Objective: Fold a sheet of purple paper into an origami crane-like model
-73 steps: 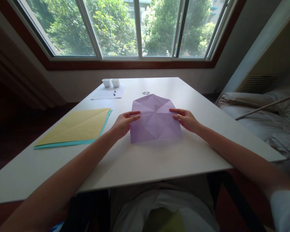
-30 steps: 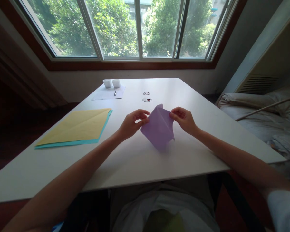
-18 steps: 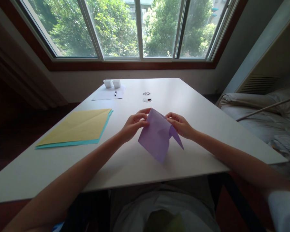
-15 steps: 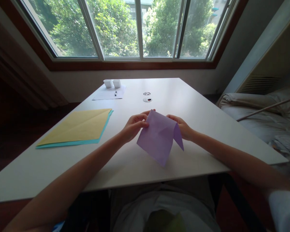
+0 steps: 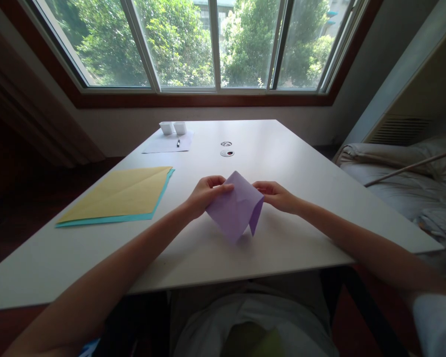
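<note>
A folded sheet of purple paper (image 5: 234, 208) is held up over the near part of the white table (image 5: 293, 243), one flap hanging from its right side. My left hand (image 5: 207, 195) pinches its upper left edge, with the thumb on the front face and the other fingers partly behind. At the sheet's right corner is my right hand (image 5: 278, 196), its fingers bent against the edge; the fingertips are partly hidden behind the paper.
Yellow paper (image 5: 122, 193) lies on turquoise paper (image 5: 158, 201) to the left. Farther back are a white sheet (image 5: 156, 145), a pen (image 5: 178, 143) and two white cups (image 5: 173, 128). Two round patterned pieces (image 5: 227, 148) lie mid-table. A window (image 5: 215, 94) is beyond the table.
The purple paper has tilted and shifted a little left and its lower corner has risen. My left thumb lies farther over it, and my right hand's fingers show more at its right corner.
</note>
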Available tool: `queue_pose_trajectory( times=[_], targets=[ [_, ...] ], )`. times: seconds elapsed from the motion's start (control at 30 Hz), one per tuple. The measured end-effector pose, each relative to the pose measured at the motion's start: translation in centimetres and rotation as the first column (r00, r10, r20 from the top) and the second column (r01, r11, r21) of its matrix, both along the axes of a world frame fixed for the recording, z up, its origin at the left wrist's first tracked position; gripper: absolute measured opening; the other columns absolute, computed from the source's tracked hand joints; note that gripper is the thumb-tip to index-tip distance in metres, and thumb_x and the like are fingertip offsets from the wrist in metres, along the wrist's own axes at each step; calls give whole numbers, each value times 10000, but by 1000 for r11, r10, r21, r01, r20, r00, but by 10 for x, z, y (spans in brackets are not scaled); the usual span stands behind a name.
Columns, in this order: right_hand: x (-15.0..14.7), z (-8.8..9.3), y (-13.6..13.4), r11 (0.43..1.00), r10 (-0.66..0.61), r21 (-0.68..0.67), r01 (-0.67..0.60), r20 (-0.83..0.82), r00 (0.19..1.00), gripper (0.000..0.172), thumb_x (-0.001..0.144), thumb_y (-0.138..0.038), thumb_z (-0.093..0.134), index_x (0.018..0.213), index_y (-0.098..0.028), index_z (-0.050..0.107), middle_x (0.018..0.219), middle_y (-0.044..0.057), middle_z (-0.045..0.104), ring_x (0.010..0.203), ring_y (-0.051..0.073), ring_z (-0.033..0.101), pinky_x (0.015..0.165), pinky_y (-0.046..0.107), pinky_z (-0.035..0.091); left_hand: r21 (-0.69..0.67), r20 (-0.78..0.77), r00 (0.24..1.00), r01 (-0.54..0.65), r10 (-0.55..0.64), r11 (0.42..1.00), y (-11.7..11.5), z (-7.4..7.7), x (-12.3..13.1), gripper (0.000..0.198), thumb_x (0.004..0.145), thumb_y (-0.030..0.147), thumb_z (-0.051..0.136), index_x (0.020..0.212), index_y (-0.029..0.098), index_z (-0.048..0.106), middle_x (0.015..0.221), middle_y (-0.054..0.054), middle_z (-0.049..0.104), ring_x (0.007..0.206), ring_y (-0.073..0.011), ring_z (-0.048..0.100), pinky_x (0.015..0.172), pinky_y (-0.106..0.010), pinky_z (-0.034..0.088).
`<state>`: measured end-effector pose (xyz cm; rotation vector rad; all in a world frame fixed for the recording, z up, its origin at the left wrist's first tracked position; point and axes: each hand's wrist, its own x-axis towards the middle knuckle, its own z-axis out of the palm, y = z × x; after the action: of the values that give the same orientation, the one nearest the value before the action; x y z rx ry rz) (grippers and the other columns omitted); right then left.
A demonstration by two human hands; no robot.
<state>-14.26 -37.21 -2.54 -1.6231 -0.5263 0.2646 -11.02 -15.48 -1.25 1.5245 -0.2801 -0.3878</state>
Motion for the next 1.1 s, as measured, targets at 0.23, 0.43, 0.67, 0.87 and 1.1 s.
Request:
queue_pose_trajectory(
  times=[0.23,0.43,0.67,0.87,1.1],
  targets=[
    [1,-1,1,994,1,-108,-16,-135,991,661,797,-695,301,915,-157,666,897,64,644,832,167,566,745,296,409,208,43,997,49,-59,977,-4,-3,-3,381,577,448,744,751,132,622,677,-16,631,568,-126,562,494,-209,394],
    [-1,3,4,994,-5,-107,-18,-211,977,329,719,-425,634,872,-135,658,752,19,626,660,112,541,603,231,385,224,27,999,28,-35,974,-6,0,-8,399,571,457,741,771,124,651,661,-19,628,559,-125,554,486,-210,375],
    [0,3,6,997,-52,-65,32,-334,941,184,661,-207,608,824,-137,657,685,-12,620,577,81,516,528,204,360,154,-83,996,28,-16,988,-5,-7,-1,381,633,473,698,720,113,611,622,-9,578,506,-89,505,441,-192,319],
    [-1,3,6,991,35,-113,-76,-324,945,135,687,-233,588,747,-119,631,592,-31,553,485,48,430,451,190,284,10,-93,994,57,-56,998,-7,-9,2,393,569,271,778,867,167,543,731,7,620,612,-92,557,518,-186,368],
    [-1,2,9,992,-61,-120,40,-172,983,214,698,-316,643,803,-131,616,709,-9,589,614,78,505,538,204,366,-3,-108,988,114,-113,994,-8,-9,-2,371,591,178,756,929,133,608,707,-2,619,634,-84,561,568,-200,403]
  ],
)
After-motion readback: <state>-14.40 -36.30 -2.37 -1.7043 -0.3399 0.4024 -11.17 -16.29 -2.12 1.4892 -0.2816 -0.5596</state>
